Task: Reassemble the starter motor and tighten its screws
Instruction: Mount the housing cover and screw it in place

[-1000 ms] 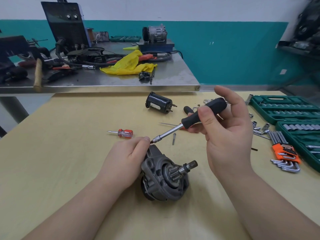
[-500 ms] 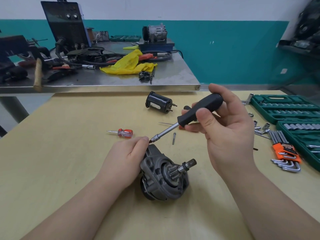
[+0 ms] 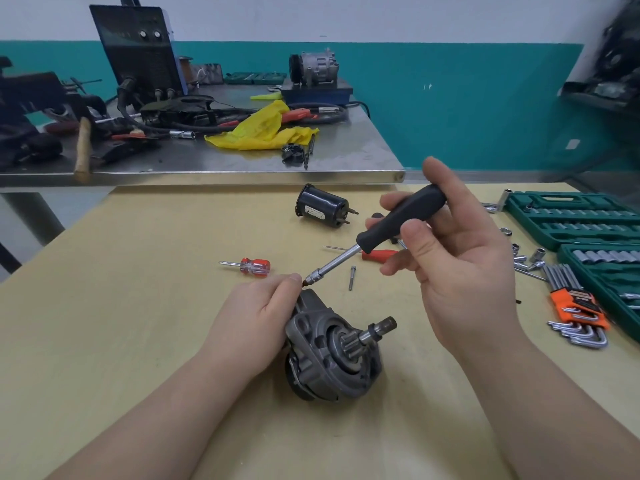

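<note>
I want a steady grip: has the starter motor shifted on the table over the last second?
No. The starter motor sits as before relative to the small red screwdriver and the loose screw behind it.

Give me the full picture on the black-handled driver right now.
The driver has a matte black, rubbery-looking handle and a bright metal shank ending in a small socket with a dark bit. It slants down to the left; its tip sits at the top of the starter motor. The right hand pinches the handle between thumb and fingers. The left hand grips the motor, fingertips beside the bit.
</note>
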